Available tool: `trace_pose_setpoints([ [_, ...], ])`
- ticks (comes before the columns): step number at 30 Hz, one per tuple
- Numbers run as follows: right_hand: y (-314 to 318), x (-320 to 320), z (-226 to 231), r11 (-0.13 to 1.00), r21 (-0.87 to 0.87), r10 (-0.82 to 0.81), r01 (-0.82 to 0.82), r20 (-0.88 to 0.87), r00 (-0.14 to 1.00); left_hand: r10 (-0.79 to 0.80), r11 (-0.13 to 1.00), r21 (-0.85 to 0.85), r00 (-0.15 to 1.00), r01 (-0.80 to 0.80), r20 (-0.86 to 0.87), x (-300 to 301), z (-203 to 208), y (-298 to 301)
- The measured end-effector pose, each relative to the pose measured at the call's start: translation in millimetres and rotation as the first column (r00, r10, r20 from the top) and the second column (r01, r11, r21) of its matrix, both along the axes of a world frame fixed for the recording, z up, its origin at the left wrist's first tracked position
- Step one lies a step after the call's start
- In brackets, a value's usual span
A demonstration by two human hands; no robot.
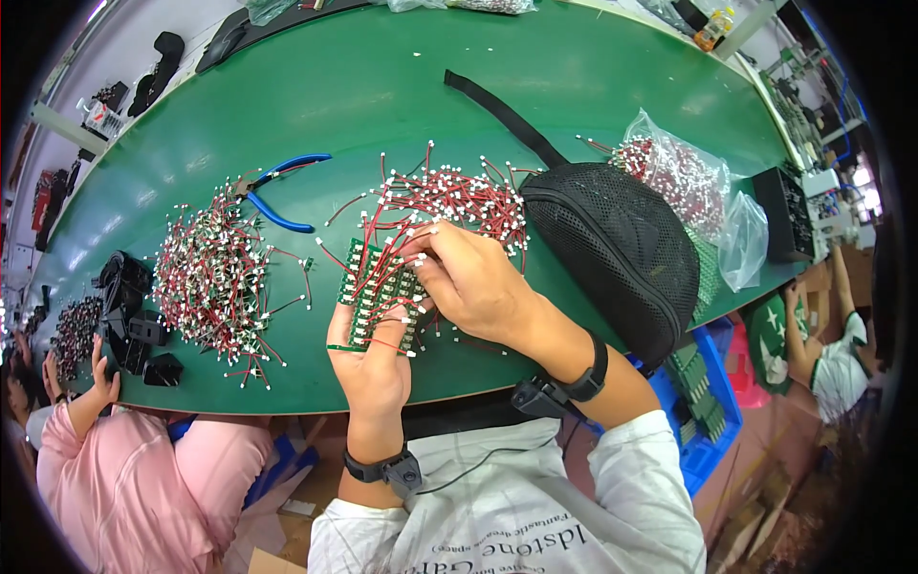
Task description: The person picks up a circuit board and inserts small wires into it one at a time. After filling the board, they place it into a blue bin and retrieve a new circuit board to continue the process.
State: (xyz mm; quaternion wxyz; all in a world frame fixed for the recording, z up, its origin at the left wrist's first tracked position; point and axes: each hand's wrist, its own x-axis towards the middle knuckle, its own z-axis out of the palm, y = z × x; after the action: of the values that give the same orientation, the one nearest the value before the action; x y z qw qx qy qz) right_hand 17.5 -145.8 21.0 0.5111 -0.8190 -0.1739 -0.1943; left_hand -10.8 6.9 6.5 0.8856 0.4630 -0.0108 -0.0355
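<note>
My left hand [375, 383] grips a green circuit board panel [368, 308] from below, its thumb lying along the near right side. Rows of small white sockets line the panel, and several red wires with white plugs trail across it. Over its upper right part, my right hand [483, 292] is closed in a pinch on a red plug wire [419, 258]; the fingertips partly cover the plug. Just beyond both hands lies a heap of loose red plug wires [459, 199]. To the left is a larger pile of small wired boards [210, 282], with blue-handled cutters [268, 212] beside it.
A black mesh bag [612, 244] with a strap stands right of my hands on the green table [382, 105]. Behind it are a clear plastic bag of wires [674, 182] and a black box [779, 215]. A blue crate [729, 387] holds boards below the edge. A co-worker in pink [124, 478] sits left.
</note>
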Motion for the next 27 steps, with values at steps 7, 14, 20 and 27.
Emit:
trace_pose_setpoints([
  [7, 0.8, 3.0, -9.3, 0.993, -0.106, -0.025, 0.042, 0.152, 0.988, 0.052, 0.998, 0.047, 0.998, -0.051, -0.020, -0.2, -2.8, -1.6],
  [14, 5.9, 0.5, -6.5, 0.988, -0.132, -0.064, 0.085, 0.152, 0.986, 0.039, 0.967, 0.249, 0.996, -0.059, 0.083, -0.8, -1.2, -4.4],
  [20, 5.2, -4.8, -5.0, 0.983, -0.146, -0.086, 0.109, 0.156, 0.984, 0.028, 0.860, 0.496, 0.982, -0.119, 0.188, -3.1, 2.6, -8.1],
  [27, 9.8, -3.6, -2.9, 0.984, -0.138, -0.074, 0.116, 0.275, 0.959, 0.021, 0.847, 0.520, 0.985, -0.107, 0.169, -4.5, 9.7, -1.1],
])
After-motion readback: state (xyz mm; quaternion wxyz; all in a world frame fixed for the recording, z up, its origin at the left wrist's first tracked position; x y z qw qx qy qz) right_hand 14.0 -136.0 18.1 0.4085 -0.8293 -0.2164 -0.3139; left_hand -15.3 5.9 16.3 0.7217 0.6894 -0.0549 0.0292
